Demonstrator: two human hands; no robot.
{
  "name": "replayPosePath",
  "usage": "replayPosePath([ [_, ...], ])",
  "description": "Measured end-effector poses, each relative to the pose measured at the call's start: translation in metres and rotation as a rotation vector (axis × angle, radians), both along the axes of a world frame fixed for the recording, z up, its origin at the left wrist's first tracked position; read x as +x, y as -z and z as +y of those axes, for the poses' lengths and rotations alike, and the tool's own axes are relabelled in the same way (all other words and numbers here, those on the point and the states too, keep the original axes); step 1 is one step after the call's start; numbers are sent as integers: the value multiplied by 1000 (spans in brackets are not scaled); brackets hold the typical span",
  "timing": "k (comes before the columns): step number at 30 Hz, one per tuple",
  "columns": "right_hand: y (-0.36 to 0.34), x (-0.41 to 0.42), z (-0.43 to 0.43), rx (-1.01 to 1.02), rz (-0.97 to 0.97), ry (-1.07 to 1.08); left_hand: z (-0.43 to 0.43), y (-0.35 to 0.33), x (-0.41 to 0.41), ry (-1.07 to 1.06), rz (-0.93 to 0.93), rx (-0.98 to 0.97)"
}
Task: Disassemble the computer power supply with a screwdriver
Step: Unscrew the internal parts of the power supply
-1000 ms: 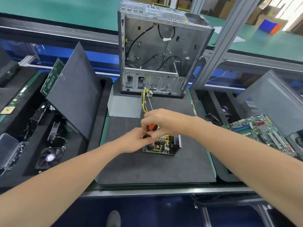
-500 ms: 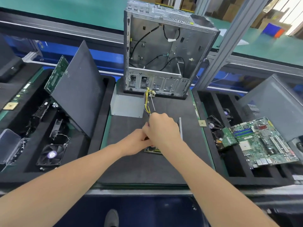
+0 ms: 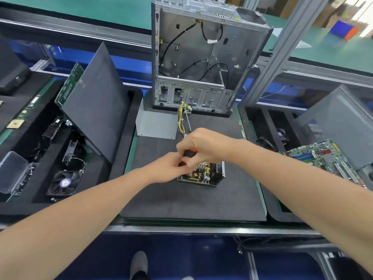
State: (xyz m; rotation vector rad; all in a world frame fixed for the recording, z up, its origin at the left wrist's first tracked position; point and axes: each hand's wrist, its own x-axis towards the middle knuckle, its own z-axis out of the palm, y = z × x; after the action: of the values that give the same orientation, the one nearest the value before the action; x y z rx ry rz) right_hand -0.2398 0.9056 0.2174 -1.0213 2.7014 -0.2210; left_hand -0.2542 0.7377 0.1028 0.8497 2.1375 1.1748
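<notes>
The opened power supply (image 3: 203,175) lies on the black foam mat (image 3: 191,201), its circuit board showing. My right hand (image 3: 203,146) grips the black and orange handle of the screwdriver (image 3: 189,152) above the unit's left end. My left hand (image 3: 167,168) pinches the screwdriver's lower part at that same corner; the tip is hidden by fingers. A yellow wire bundle (image 3: 181,120) runs from under my right hand toward the case. The grey metal cover (image 3: 157,125) stands on the mat behind the hands.
An empty computer case (image 3: 201,57) stands upright at the back of the mat. A thin metal rod (image 3: 188,122) lies beside the wires. The left tray holds a dark side panel (image 3: 94,112) and a fan (image 3: 64,182). A motherboard (image 3: 323,156) lies at right.
My right forearm has swung out to the right, so the circuit board shows again beside the hands. Both hands stay at the unit's left end on the screwdriver.
</notes>
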Motion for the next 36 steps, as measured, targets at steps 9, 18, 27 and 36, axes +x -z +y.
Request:
replayPosePath([
  [9,7,28,-34,173,305,610,1,-2,5,-64,-58,-10],
  [18,21,19,-54,159,182,632,-2,10,-3,-126,-81,-7],
  [27,-4,-9,3,53,-47,-3,0,2,-4,-64,-37,-19],
  [36,10,17,-24,217,308,642,-1,7,0,-100,-2,8],
])
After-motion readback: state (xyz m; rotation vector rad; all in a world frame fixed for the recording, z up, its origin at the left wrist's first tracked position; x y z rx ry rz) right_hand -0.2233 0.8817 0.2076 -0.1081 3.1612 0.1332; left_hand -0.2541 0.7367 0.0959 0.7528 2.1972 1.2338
